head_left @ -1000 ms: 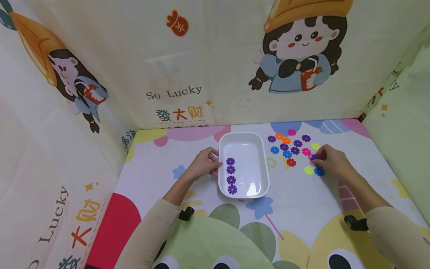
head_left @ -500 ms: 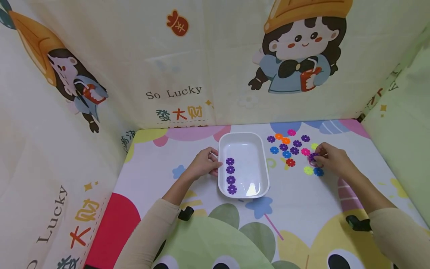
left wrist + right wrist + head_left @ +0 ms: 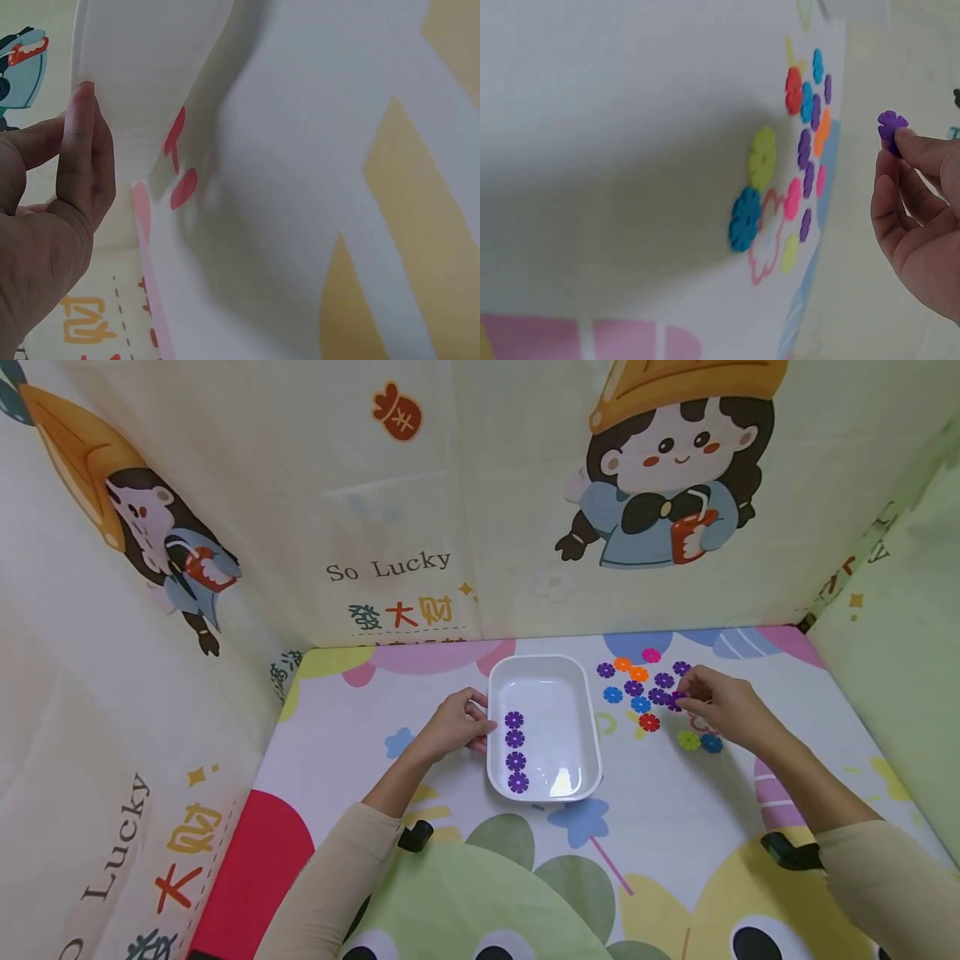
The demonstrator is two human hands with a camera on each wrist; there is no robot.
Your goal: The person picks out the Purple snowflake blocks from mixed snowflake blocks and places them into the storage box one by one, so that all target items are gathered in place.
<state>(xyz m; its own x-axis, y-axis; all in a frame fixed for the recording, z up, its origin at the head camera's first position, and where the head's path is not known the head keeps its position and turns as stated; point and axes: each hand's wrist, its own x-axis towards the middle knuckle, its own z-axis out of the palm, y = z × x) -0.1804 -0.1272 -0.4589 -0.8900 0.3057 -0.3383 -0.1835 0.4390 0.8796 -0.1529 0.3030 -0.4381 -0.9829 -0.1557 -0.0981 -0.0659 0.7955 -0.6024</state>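
My left hand (image 3: 456, 723) grips the left rim of a white rectangular tray (image 3: 558, 718), thumb at the edge and fingers outside the wall. Several purple snowflake discs (image 3: 515, 739) lie in a column along the tray's left side. Between thumb and fingers, my right hand (image 3: 726, 707) pinches another purple snowflake disc (image 3: 892, 129), raised off the table in the right wrist view. Below it spread loose discs: more purple ones (image 3: 633, 688), blue (image 3: 612, 695), orange (image 3: 623, 664), a red one (image 3: 649, 722), pink (image 3: 652, 655) and yellow-green (image 3: 688, 740).
A dark blue disc (image 3: 712, 743) lies beside the yellow-green one, under my right wrist. The table is covered by a cartoon-printed cloth (image 3: 450, 893). Printed fabric walls (image 3: 510, 602) rise at the back and both sides.
My right hand has lifted the purple disc and moved left and slightly away with it, toward the scattered discs. The left hand and tray stay where they were.
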